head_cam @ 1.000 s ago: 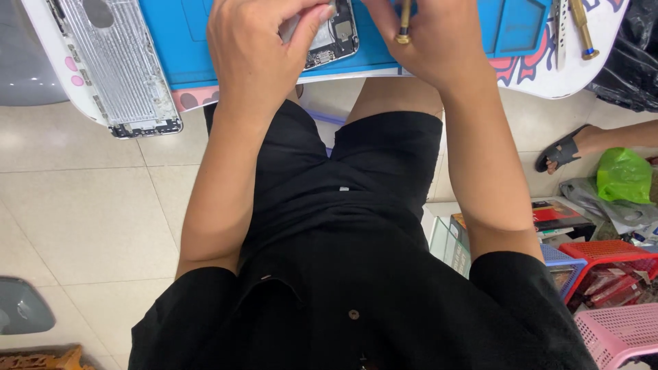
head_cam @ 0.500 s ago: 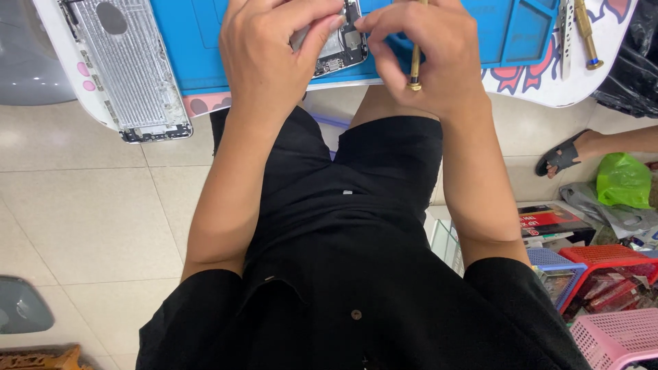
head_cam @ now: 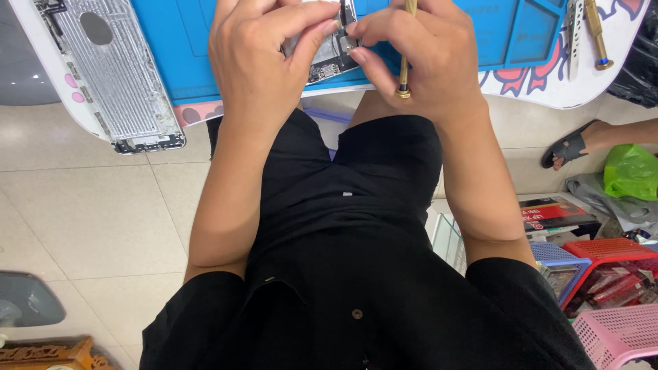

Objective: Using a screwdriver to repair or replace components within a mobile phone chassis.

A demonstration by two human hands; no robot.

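My left hand [head_cam: 264, 51] grips a small opened phone body [head_cam: 330, 62] with bare circuit parts, held over the blue work mat [head_cam: 178, 41] at the table's near edge. My right hand [head_cam: 421, 58] pinches the phone's right side with thumb and forefinger and also holds a brass-coloured screwdriver [head_cam: 406, 48], its butt end pointing down toward my lap. Both hands meet at the phone, fingertips almost touching. The screwdriver's tip is out of view at the top.
A silver phone back housing [head_cam: 113, 79] lies at the table's left edge. Tweezers and a second brass tool [head_cam: 595, 34] rest at the right. Baskets [head_cam: 617, 336], boxes, a green bag [head_cam: 630, 171] and another person's sandalled foot [head_cam: 572, 145] occupy the floor at right.
The view has tilted so the table and hands sit lower in frame. My hands have closed in together on the phone, and the screwdriver's butt now hangs lower.
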